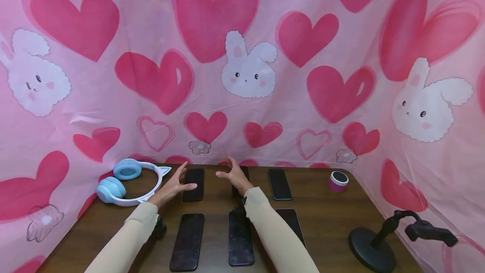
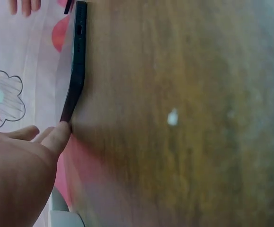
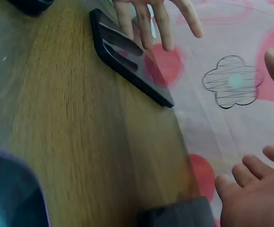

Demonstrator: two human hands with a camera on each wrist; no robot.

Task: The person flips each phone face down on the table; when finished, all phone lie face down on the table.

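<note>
Several dark smartphones lie flat in two rows on the wooden table. My left hand [image 1: 175, 184] hovers by the back left phone [image 1: 195, 186], fingers spread and thumb reaching over it. In the left wrist view, a fingertip overlaps the end of that phone [image 2: 78, 52]. My right hand [image 1: 235, 177] is held over the back middle phone [image 1: 245, 173], mostly hiding it, with thumb and fingers apart and nothing in them. The right wrist view shows the right hand [image 3: 260, 182] above a dark phone edge [image 3: 179, 215], and the left hand's fingers [image 3: 163, 23] beyond.
Front row phones lie at left [image 1: 187, 241], middle [image 1: 241, 239] and right [image 1: 291, 222], the last partly under my right forearm. Another phone [image 1: 279, 184] is back right. Blue-white cat-ear headphones [image 1: 126, 201], a small pink-and-white round device [image 1: 338, 181] and a black stand [image 1: 373, 250] flank them.
</note>
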